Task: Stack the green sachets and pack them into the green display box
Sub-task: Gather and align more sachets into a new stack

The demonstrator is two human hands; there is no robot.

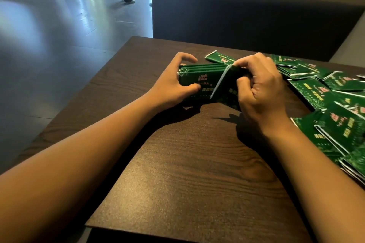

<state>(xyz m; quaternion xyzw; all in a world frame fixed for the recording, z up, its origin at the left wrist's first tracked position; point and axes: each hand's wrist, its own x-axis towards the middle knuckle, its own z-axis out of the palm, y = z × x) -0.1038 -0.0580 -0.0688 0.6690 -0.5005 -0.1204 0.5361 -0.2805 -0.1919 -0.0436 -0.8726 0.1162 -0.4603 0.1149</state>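
Squaring a stack of green sachets, mid-table; display box not in view.

Stack of sachets stands on edge on the dark wood table, likely so the edges align before packing. Left hand cups the stack's left end, thumb and fingers curled around it. Right hand pinches 1 tilted sachet against the stack's right end, apparently adding it. Loose sachets lie scattered at right.
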